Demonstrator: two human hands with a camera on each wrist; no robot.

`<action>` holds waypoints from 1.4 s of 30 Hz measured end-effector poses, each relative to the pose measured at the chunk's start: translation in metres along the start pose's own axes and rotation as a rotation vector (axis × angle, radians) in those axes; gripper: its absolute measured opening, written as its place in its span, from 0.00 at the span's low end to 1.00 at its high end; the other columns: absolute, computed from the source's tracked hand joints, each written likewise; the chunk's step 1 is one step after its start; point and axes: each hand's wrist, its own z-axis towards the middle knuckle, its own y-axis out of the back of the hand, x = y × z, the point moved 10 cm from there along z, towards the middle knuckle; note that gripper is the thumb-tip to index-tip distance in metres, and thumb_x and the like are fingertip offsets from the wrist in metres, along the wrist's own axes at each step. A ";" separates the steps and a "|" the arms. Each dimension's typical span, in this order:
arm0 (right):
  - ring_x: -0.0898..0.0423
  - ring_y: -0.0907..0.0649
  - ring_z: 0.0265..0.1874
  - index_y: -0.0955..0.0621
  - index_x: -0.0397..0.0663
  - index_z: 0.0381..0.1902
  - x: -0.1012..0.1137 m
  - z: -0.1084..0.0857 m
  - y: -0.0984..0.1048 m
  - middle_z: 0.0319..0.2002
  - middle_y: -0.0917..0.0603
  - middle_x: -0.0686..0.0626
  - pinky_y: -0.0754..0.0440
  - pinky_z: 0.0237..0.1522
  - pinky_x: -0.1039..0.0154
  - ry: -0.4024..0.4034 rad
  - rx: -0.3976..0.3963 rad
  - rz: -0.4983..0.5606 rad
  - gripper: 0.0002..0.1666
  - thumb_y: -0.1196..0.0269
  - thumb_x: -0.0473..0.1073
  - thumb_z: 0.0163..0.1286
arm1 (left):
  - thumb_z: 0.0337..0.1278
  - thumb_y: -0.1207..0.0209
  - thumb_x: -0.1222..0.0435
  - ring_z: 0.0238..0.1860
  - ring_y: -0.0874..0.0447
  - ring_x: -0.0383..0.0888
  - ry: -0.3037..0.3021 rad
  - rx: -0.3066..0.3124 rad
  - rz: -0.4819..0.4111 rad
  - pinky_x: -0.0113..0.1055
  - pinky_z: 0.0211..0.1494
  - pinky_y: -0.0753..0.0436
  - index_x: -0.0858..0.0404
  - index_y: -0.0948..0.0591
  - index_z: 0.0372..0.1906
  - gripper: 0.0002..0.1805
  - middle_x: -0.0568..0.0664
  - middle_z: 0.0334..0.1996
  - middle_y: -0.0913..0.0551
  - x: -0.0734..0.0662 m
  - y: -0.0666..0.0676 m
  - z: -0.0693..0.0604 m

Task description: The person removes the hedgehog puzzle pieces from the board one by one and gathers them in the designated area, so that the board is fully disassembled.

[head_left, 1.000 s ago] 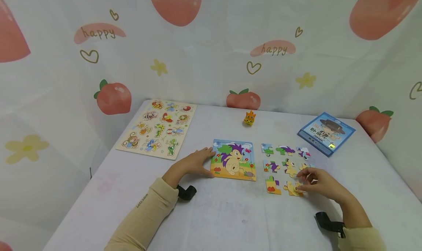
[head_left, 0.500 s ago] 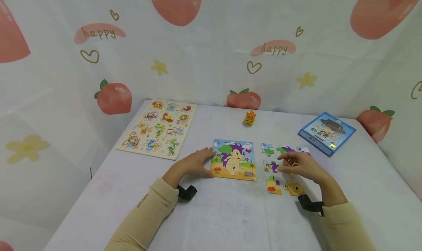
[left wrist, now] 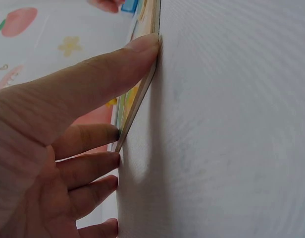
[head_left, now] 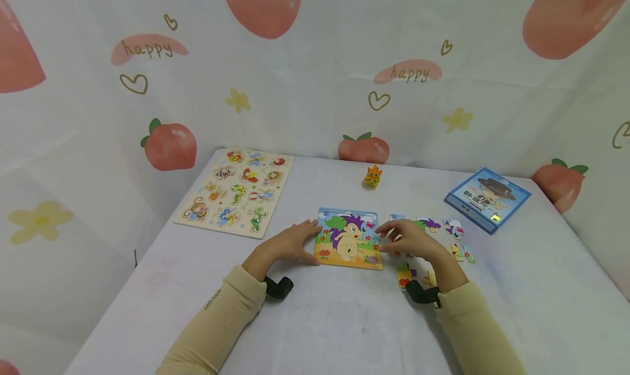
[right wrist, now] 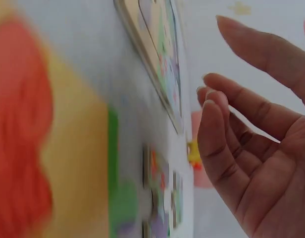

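A square puzzle board with a purple-haired hedgehog picture lies flat mid-table. My left hand steadies its left edge; the left wrist view puts the thumb on the near corner and fingertips along the side. Over the board's right edge hovers my right hand, with thumb and fingers apart and nothing between them in the right wrist view. Beneath and beside it lie several loose jigsaw pieces, including a purple-and-white one and a green-and-red one. My right hand and wrist hide some pieces.
A blue box with a hat-wearing figure lies at the back right. Behind the board stands a small orange-yellow toy figure. A wooden insect puzzle board occupies the back left. A patterned cloth hangs behind the table.
My right hand has swept left from the lower right jigsaw pieces, across the others, to the puzzle board's right edge. My left hand has kept its place.
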 end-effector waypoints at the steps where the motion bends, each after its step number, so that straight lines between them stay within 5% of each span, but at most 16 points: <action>1: 0.55 0.26 0.31 0.21 0.36 0.49 0.003 0.002 -0.003 0.36 0.21 0.43 0.25 0.27 0.67 0.009 0.008 -0.001 0.24 0.31 0.43 0.55 | 0.44 0.31 0.53 0.75 0.57 0.48 0.003 0.000 0.000 0.48 0.75 0.52 0.57 0.38 0.70 0.46 0.50 0.74 0.49 0.000 0.000 0.000; 20: 0.54 0.27 0.31 0.22 0.38 0.46 0.004 0.014 -0.030 0.37 0.23 0.45 0.26 0.33 0.65 -0.103 0.066 0.012 0.23 0.29 0.39 0.53 | 0.45 0.31 0.53 0.75 0.57 0.49 -0.002 0.015 -0.002 0.49 0.75 0.53 0.58 0.39 0.70 0.46 0.52 0.74 0.48 0.001 -0.001 0.001; 34: 0.55 0.22 0.24 0.32 0.41 0.48 0.009 0.009 -0.034 0.28 0.20 0.47 0.24 0.32 0.64 -0.065 0.128 0.146 0.19 0.38 0.35 0.62 | 0.44 0.31 0.54 0.75 0.56 0.50 -0.011 0.008 -0.013 0.50 0.75 0.52 0.59 0.38 0.70 0.46 0.54 0.73 0.48 -0.001 0.001 0.001; 42: 0.55 0.26 0.24 0.30 0.42 0.48 0.008 0.005 -0.024 0.28 0.22 0.48 0.25 0.29 0.65 -0.053 0.098 0.171 0.18 0.38 0.38 0.63 | 0.44 0.31 0.54 0.75 0.56 0.51 -0.006 0.004 -0.012 0.51 0.75 0.51 0.59 0.38 0.69 0.46 0.54 0.73 0.48 0.000 0.001 0.001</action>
